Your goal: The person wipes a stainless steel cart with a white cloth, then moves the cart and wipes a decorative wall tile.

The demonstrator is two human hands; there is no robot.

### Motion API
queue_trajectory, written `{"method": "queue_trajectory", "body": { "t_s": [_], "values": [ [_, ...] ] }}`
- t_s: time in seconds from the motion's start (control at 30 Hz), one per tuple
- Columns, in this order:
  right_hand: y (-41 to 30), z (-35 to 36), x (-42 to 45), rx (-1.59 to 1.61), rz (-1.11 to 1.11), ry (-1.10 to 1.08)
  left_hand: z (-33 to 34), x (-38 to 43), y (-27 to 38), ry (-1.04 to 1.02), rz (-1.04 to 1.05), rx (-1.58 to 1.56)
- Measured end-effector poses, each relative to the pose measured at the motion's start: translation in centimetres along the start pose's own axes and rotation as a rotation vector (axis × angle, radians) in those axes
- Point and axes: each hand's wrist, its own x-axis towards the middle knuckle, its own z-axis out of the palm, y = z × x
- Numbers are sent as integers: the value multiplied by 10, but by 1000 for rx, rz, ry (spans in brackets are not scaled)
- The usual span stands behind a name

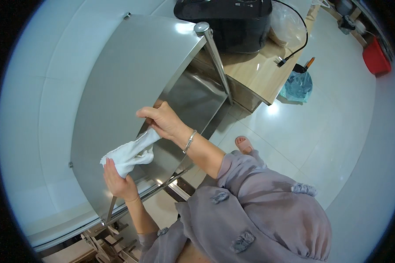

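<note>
A white cloth (131,153) stretches between my two hands over the front edge of a stainless steel shelf (118,82). My right hand (163,120), with a silver bangle on its wrist, grips the upper right end of the cloth, its thumb extended to the left. My left hand (118,180) holds the lower left end, its fingers fairly straight against the cloth and its thumb on the other side. Part of the cloth hangs in a loose fold between the hands. Below the upper shelf lies a lower steel shelf (197,95).
A metal post (217,62) stands at the shelf's corner. Beside it a black appliance (223,29), a plastic bag (288,26) and a power plug (280,61) rest on a wooden surface (250,72). A blue plastic bag (298,87) and a red container (376,57) are further right.
</note>
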Motion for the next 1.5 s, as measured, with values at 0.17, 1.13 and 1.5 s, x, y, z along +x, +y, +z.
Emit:
{"method": "queue_trajectory", "body": {
  "t_s": [0.17,1.13,1.5],
  "values": [
    [8,-5,3,8,-31,-58,2,-2,0,-1,-12,33],
    [70,-27,-37,-869,-108,-193,-15,-4,2,-128,-22,-115],
    [1,77,-40,-1997,-846,20,-23,9,-53,-407,64,-355]
  ]
}}
